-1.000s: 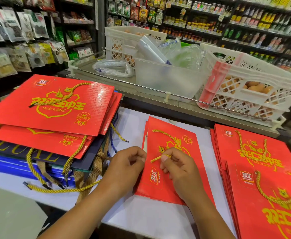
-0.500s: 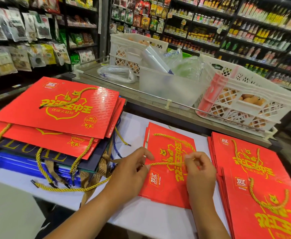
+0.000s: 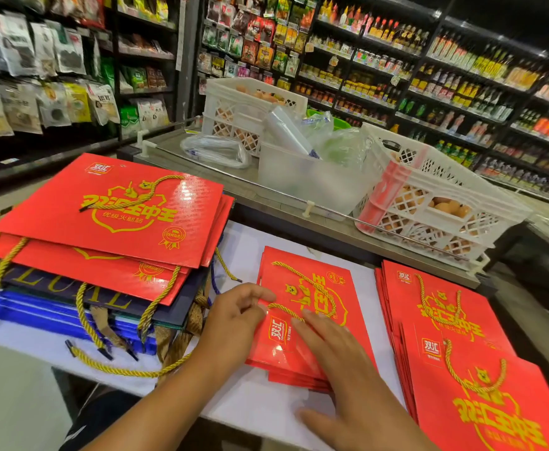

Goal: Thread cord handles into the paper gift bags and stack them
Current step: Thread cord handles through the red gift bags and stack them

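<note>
A thin pile of flat red paper gift bags [image 3: 341, 288] lies in the middle of the white table [image 3: 243, 242]. A gold cord handle [image 3: 302, 278] loops across the top bag's printed face. My left hand [image 3: 234, 323] touches the bag's left edge beside the cord's near end, fingers loosely extended. My right hand [image 3: 341, 362] lies flat on the bag's lower part, fingers straight, with the fingertips at the cord. Another pile of red bags with gold handles [image 3: 445, 320] lies to the right. A tall pile of red, navy and blue bags [image 3: 113, 209] stands on the left.
Behind the table runs a metal counter [image 3: 299, 206] carrying two white lattice crates [image 3: 429, 190], one with eggs, a translucent tub [image 3: 305, 180] and plastic bags. Shop shelves of packets and bottles fill the background. Loose gold cords [image 3: 120, 369] hang off the left pile's front.
Both hands let go of the cord they were pulling taut; the cord now lies looped on the bag. My right hand has flattened onto the bag, and my left has moved to its edge.
</note>
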### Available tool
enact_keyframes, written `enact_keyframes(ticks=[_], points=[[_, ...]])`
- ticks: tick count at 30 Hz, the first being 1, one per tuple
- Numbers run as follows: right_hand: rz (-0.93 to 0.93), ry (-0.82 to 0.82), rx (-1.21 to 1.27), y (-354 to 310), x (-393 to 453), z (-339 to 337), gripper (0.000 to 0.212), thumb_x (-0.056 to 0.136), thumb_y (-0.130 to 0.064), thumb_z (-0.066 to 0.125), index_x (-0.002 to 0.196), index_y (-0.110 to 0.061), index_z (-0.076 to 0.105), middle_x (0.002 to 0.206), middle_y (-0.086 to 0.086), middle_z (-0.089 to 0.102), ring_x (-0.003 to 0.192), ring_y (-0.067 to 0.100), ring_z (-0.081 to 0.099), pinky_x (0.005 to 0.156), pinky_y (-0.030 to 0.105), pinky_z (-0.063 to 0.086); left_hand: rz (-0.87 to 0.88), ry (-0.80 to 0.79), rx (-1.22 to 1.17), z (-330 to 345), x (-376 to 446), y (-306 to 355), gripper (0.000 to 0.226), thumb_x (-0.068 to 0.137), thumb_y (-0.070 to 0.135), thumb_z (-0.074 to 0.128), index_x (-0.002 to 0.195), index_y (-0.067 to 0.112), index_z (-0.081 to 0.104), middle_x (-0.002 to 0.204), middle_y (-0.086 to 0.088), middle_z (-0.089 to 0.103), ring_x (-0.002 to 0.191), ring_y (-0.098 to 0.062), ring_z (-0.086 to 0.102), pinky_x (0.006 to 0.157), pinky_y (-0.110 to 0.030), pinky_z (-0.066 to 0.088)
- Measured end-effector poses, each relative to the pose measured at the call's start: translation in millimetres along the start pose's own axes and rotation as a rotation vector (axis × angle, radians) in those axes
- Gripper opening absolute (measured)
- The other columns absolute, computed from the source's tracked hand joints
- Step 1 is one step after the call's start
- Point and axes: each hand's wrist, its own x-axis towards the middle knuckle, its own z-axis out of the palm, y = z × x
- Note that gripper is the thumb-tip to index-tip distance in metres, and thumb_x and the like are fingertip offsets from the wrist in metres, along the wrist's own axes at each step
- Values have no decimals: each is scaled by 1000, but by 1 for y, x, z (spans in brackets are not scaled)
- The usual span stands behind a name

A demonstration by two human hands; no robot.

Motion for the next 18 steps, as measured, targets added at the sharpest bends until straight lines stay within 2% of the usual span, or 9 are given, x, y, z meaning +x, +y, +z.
enact_keyframes(ticks=[2,5,6,8,10,12,14,16,18], points=[[7,37,-55,7,-9,-4,108,76,-33,64,155,-61,-4,166,-34,-9,155,-5,-9,127,34,9,-21,4,-41,-1,0,2,36,95,-12,54,94,14,78,78,-12,74,71,-23,71,62,-32,56],[-3,175,-116,21,-17,-7,109,63,-9,61,158,-50,24,167,-27,18,153,2,22,120,38,33,-30,30,-85,-4,2,3,36,93,-15,53,93,11,78,83,-24,72,72,-30,69,65,-36,54],[-12,220,-130,26,-18,-8,102,65,-8,61,156,-45,34,164,-23,29,150,7,34,115,40,42,-33,28,-105,-5,3,3,36,93,-15,52,93,10,78,87,-29,71,74,-33,69,67,-37,54],[-58,309,-166,34,-18,-13,71,81,-14,61,147,-36,50,154,-16,49,139,12,51,106,42,52,-21,15,-134,-5,3,4,37,94,-14,52,95,13,78,91,-31,70,78,-37,69,68,-38,55],[-133,412,-247,38,-18,-21,39,99,-28,49,136,-32,61,143,-12,61,128,15,62,101,41,55,21,11,-110,-3,2,3,35,99,-3,54,100,24,77,95,-22,72,87,-36,72,74,-44,57],[-129,462,-294,36,-18,-30,34,103,-32,46,129,-30,68,134,-12,68,119,16,67,94,39,56,98,8,-49,-2,0,2,27,100,21,53,113,35,73,109,-1,75,104,-27,72,86,-50,60],[-60,527,-254,34,-20,-39,33,98,-24,55,126,-30,71,128,-14,70,113,14,69,87,33,59,186,15,-5,0,-5,4,32,100,38,47,124,40,67,122,12,70,117,-15,66,93,-44,58],[-19,599,-136,32,-22,-53,30,98,-23,56,122,-28,72,123,-15,71,110,10,68,91,25,54,261,48,92,-1,-8,5,36,100,47,44,130,39,62,124,18,66,119,-7,62,94,-36,55],[-12,703,-81,27,-20,-69,23,97,-17,58,112,-22,75,114,-17,70,108,1,66,96,13,46,280,43,195,0,-12,5,31,99,47,47,126,40,60,117,19,67,108,-7,65,84,-33,56]])
